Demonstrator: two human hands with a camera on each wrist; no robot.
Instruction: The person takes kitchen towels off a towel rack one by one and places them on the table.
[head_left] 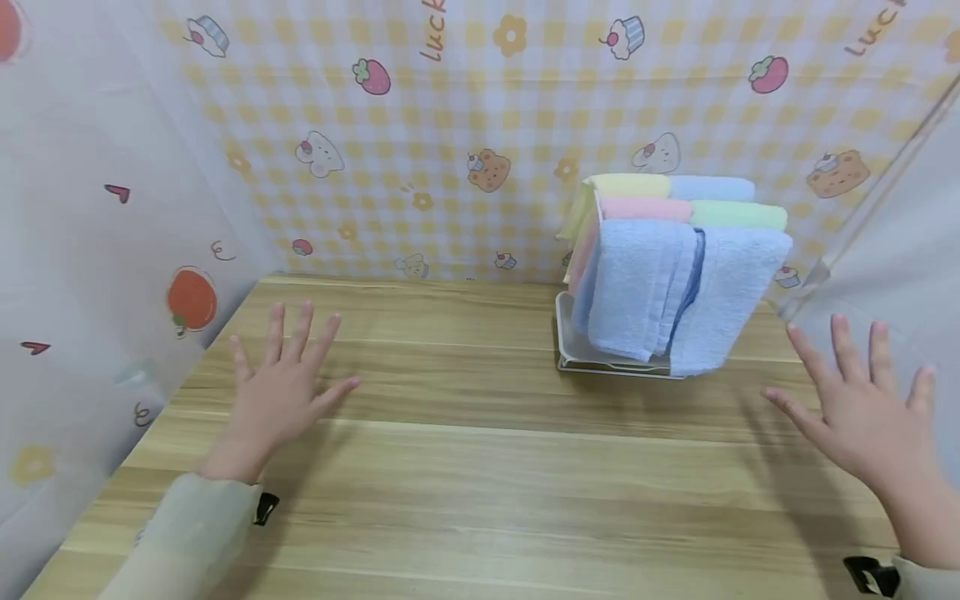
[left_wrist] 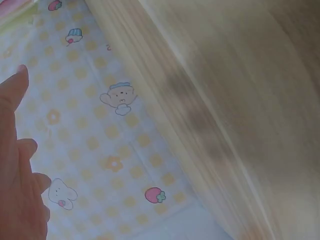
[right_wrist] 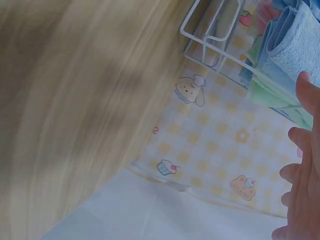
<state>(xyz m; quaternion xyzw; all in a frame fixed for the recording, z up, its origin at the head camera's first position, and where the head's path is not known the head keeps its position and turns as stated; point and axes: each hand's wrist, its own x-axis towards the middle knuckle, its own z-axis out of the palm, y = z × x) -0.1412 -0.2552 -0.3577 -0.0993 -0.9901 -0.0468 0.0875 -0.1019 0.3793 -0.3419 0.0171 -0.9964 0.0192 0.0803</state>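
Note:
My left hand (head_left: pixel 279 398) is held over the left side of the wooden table (head_left: pixel 450 492), fingers spread, holding nothing. On the far right, my right hand (head_left: pixel 873 421) is likewise spread with nothing in it, nearest to a white wire rack (head_left: pixel 622 369). Over the rack's front hang light blue towels (head_left: pixel 637 283), one with a darker blue band. Behind them are a pink towel (head_left: pixel 645 208) and a green towel (head_left: pixel 738 215), then a yellow towel (head_left: pixel 626 185) and another blue towel (head_left: pixel 712 188). In the right wrist view the rack's white wires and the towels' side show beyond my thumb.
A yellow checked curtain (head_left: pixel 420 125) with cartoon prints hangs along the table's back edge, close behind the rack. White printed sheeting (head_left: pixel 82 250) borders the left side, and plain white sheeting (head_left: pixel 892 283) the right. A black clip (head_left: pixel 266 508) sits at my left cuff.

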